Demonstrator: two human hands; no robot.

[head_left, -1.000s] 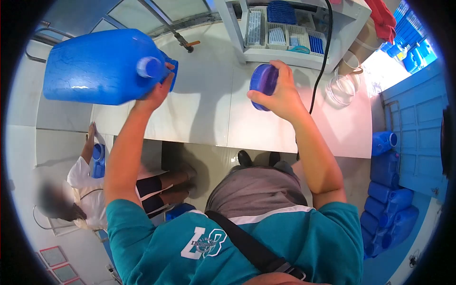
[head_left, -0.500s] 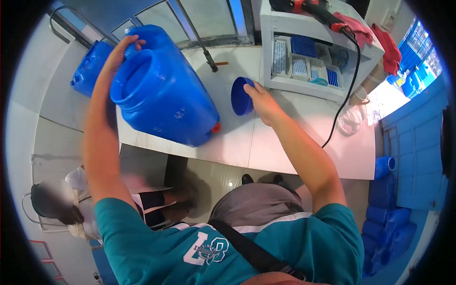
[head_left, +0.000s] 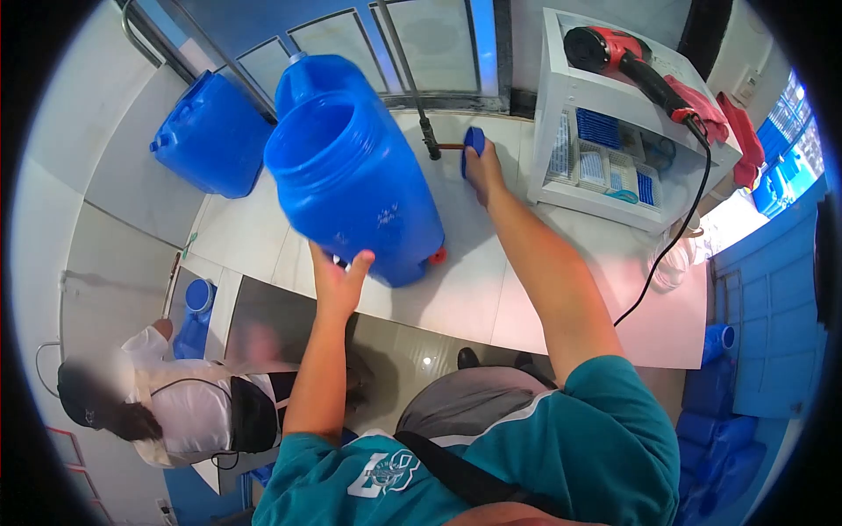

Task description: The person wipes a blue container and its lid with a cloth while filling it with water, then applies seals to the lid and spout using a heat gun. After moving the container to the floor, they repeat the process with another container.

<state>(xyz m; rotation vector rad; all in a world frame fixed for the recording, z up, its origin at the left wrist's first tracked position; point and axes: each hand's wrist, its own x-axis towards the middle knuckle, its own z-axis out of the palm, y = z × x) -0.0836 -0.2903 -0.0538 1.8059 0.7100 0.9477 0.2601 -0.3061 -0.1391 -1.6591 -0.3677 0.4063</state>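
A large blue jug (head_left: 377,193) with a wide uncapped mouth stands on the white tiled counter (head_left: 465,307), with a small red fitting (head_left: 438,255) low on one side. My left hand (head_left: 338,279) is spread against the jug's near side, fingers apart and partly hidden beneath it. My right hand (head_left: 482,171) grips a dark blue cap (head_left: 474,151), seen nearly edge-on, beside the metal pipe (head_left: 421,114) with its orange-handled valve.
Another blue container (head_left: 215,133) stands at the counter's left end. To the right, a white cabinet (head_left: 548,131) holds trays, with a red and black heat gun (head_left: 614,57) on top. A person (head_left: 189,408) is at lower left. Blue containers (head_left: 715,434) are stacked at lower right.
My left hand has left the jug's top handle and moved down to its near side. My right hand has carried the cap toward the valve and turned it edge-on.
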